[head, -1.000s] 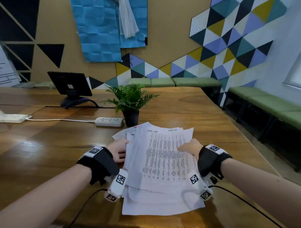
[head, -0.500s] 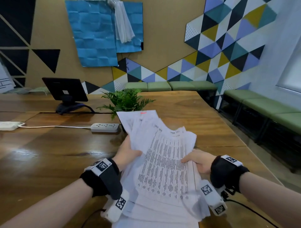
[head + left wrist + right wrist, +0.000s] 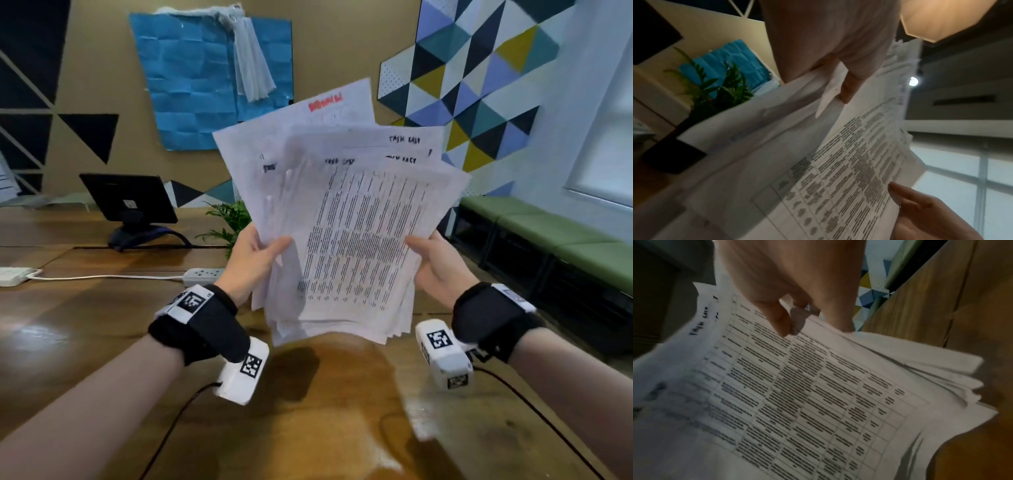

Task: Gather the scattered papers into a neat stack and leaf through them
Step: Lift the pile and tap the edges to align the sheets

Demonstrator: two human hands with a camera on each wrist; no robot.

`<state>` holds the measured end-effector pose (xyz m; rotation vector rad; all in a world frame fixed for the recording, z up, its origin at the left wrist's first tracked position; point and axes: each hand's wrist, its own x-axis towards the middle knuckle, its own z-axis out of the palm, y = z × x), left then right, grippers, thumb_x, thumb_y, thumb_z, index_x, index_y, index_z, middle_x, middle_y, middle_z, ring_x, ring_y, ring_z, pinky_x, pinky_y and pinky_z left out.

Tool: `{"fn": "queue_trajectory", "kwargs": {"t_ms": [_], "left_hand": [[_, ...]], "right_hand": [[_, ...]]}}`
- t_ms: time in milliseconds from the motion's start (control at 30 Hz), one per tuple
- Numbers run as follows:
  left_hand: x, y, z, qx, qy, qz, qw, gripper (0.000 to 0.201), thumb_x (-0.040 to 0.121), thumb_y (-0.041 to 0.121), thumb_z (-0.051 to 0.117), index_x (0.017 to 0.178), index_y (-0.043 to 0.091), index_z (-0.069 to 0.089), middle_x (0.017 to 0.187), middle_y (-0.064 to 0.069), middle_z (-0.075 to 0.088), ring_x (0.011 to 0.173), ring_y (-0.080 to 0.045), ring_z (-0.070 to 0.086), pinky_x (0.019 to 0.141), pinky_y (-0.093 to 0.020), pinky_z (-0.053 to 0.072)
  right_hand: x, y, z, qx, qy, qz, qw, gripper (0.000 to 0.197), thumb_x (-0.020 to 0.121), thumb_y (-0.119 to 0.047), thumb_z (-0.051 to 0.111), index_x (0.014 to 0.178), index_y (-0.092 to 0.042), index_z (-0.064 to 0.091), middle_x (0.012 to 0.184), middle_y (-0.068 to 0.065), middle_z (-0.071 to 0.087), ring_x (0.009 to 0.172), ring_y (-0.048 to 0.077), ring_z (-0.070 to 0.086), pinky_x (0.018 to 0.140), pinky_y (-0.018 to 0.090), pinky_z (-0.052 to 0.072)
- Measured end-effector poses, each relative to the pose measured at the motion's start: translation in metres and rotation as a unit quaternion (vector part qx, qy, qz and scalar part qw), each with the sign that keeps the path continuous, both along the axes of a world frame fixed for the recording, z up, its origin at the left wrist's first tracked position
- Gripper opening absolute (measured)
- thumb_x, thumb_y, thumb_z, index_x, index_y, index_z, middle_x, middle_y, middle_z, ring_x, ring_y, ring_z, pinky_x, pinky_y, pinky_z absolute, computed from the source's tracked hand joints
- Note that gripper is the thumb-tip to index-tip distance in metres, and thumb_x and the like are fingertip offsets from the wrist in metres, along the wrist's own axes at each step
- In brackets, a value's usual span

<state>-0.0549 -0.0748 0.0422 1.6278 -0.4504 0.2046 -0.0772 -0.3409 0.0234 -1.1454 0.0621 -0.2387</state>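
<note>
An uneven sheaf of white printed papers point(image 3: 346, 219) stands almost upright in the air above the wooden table point(image 3: 85, 335), its sheets fanned out at the top. My left hand point(image 3: 255, 258) grips its left edge, thumb on the front sheet. My right hand point(image 3: 433, 262) grips the right edge the same way. In the left wrist view my left hand's thumb point(image 3: 849, 87) presses the papers point(image 3: 838, 170), and the right hand point(image 3: 920, 209) shows at the far edge. The right wrist view has my right hand's thumb point(image 3: 777, 321) on the printed table of the top sheet point(image 3: 797, 394).
A potted green plant point(image 3: 227, 219) stands just behind the papers, partly hidden. A white power strip point(image 3: 202, 275) with its cable lies to the left, and a black tablet on a stand point(image 3: 130, 205) further back left. Green benches point(image 3: 555, 236) line the right wall.
Both hands have lifted the papers off the table and tipped them up from lying flat to nearly upright. The sheets are fanned more at the top.
</note>
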Motion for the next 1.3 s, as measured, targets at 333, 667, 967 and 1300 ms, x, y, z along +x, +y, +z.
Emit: {"fn": "queue_trajectory", "kwargs": {"t_ms": [333,667,967,1300], "left_hand": [[0.020,0.018,-0.013,-0.011,0.111,-0.041,0.993,0.025,0.093,0.002,0.053,0.118,-0.003,0.057,0.092,0.001,0.074,0.083,-0.013,0.069,0.064,-0.016,0.057],[0.011,-0.007,-0.016,0.037,0.033,0.086,0.995,0.019,0.096,0.014,0.049,0.114,0.022,0.047,0.121,-0.006,0.062,0.115,-0.021,0.058,0.104,-0.038,0.044],[0.011,0.001,-0.037,0.067,-0.015,0.082,0.994,0.026,0.096,0.020,0.047,0.109,0.039,0.036,0.094,0.008,0.053,0.086,-0.011,0.050,0.079,-0.027,0.043],[0.020,-0.001,-0.052,-0.022,0.127,0.054,0.990,0.039,0.090,0.004,0.054,0.115,0.016,0.028,0.097,0.009,0.048,0.100,-0.014,0.050,0.082,-0.023,0.043]], "right_hand": [[0.005,0.006,-0.006,-0.096,0.048,0.081,0.991,0.050,0.079,0.003,0.062,0.127,-0.008,0.058,0.130,0.016,0.062,0.118,0.033,0.060,0.101,0.049,0.047],[0.002,0.031,0.000,-0.142,-0.014,0.002,0.990,0.041,0.090,0.006,0.051,0.131,-0.001,0.052,0.130,0.016,0.060,0.117,0.031,0.059,0.100,0.047,0.047],[-0.005,0.013,-0.008,-0.194,-0.012,0.000,0.981,0.029,0.084,-0.005,0.065,0.112,-0.016,0.067,0.117,0.006,0.071,0.108,0.020,0.067,0.100,0.040,0.049],[0.006,0.035,-0.019,-0.132,0.056,-0.054,0.988,0.045,0.083,-0.003,0.061,0.119,-0.015,0.036,0.108,0.003,0.057,0.090,0.014,0.059,0.072,0.031,0.050]]}}
